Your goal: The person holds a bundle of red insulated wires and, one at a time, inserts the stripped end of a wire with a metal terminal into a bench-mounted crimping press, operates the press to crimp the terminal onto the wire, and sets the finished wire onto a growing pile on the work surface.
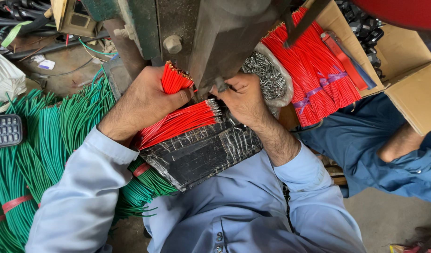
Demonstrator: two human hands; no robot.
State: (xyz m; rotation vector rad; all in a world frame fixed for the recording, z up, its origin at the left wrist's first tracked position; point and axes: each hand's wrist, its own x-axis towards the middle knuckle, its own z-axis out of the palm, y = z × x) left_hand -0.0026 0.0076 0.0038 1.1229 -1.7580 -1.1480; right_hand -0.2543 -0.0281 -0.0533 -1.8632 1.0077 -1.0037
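My left hand (143,100) is closed around a bunch of short red wires (174,78) whose bare tips point up, close beside the dark metal press head (220,42). My right hand (243,96) sits under the press head with its fingers pinched together; what they hold is hidden. Between the hands a second bunch of red wires (178,122) lies on a black taped pad (201,152), metal ends toward my right hand.
Bundles of green wires (42,145) fill the left, with a keypad phone (5,131) on them. A large red wire bundle (313,70) tied with purple string lies in a cardboard box (414,93). A bag of small metal terminals (269,77) sits behind my right hand.
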